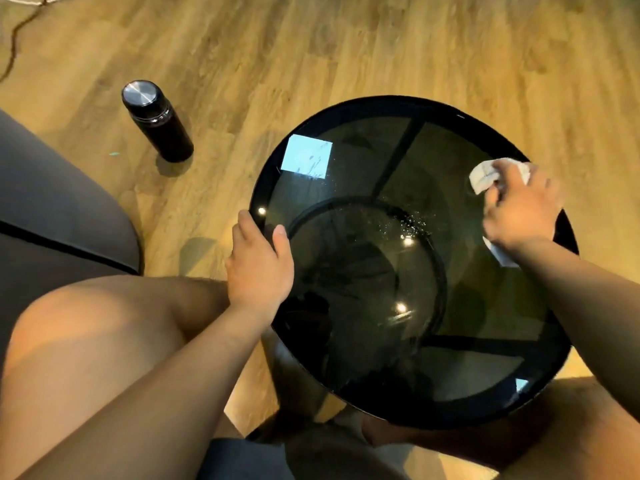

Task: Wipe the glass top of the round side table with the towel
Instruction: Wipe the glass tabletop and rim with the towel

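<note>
The round side table (460, 114) has a dark glass top in a black rim and stands between my knees. Small water droplets (408, 225) speckle the glass near its middle. My right hand (519, 209) grips a crumpled white towel (485, 174) and presses it on the glass at the right edge; a corner of the towel shows below my wrist. My left hand (259, 268) holds the table's left rim, thumb on the glass and fingers over the edge.
A black flask (157, 121) with a metal lid stands on the wooden floor to the left. A grey sofa (52, 209) sits at the left edge. A cable (14, 39) runs across the floor at top left. My bare legs flank the table.
</note>
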